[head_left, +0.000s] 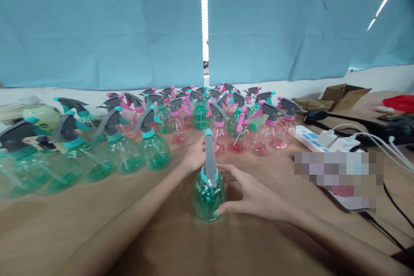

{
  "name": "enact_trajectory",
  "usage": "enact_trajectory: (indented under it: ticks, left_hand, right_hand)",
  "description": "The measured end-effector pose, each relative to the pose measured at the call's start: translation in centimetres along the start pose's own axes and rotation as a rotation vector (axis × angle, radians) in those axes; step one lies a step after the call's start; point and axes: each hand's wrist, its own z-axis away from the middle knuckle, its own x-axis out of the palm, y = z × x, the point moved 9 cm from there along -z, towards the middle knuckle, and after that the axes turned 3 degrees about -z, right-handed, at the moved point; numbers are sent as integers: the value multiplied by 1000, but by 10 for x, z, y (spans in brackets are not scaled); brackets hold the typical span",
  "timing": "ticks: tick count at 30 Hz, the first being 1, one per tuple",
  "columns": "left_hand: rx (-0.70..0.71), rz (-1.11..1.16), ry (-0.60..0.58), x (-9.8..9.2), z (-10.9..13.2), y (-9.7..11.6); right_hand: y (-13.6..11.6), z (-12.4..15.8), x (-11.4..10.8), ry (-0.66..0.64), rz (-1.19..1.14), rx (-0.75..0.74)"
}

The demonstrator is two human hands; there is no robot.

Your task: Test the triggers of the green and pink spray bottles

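Note:
Directly in front of me stands a green spray bottle (209, 200) with a grey trigger head and a teal collar. My right hand (255, 194) curves around its right side, thumb low at the front and fingers up by the collar. My left hand (195, 155) is at the far left of the trigger head, its fingertips partly hidden behind it; I cannot tell whether it grips the head. Nearest on the left is another green spray bottle (155, 151). Close behind the hands stands a pink spray bottle (220, 140).
Several green bottles (93, 159) line the left, with several pink and green ones clustered behind. On the right are a white power strip (312, 138) with plugs and cables, a blurred-out flat device (349, 202), a black object (365, 125) and an open cardboard box (344, 95). Blue cloth (113, 26) hangs behind.

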Motion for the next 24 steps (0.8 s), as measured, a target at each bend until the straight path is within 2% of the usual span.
enact_trajectory:
  ticks: [3,7,11,13,15,17,20,24]
  left_hand:
    - [-20,23,-38,-3,6,8]
    - [-54,70,6,-32,26,24]
    - [-67,166,42,-59,60,40]
    - [-3,281,47,-68,79,51]
    - [150,307,-32,-68,97,71]
    - [214,145,-91,-62,110,83]
    - [170,-71,-57,-55,111,89]
    - [191,-33,-68,-40,99,100]
  right_hand:
    - [-1,2,-2,13,51,-7]
    - [-2,4,1,4,37,-12]
    - [2,3,4,14,16,9]
    - [3,1,7,15,8,14]
    - [2,-1,9,20,23,18]
    - [-1,-3,10,40,93,20]
    - [-8,-9,13,54,255,27]
    - [-19,-17,21,83,397,-74]
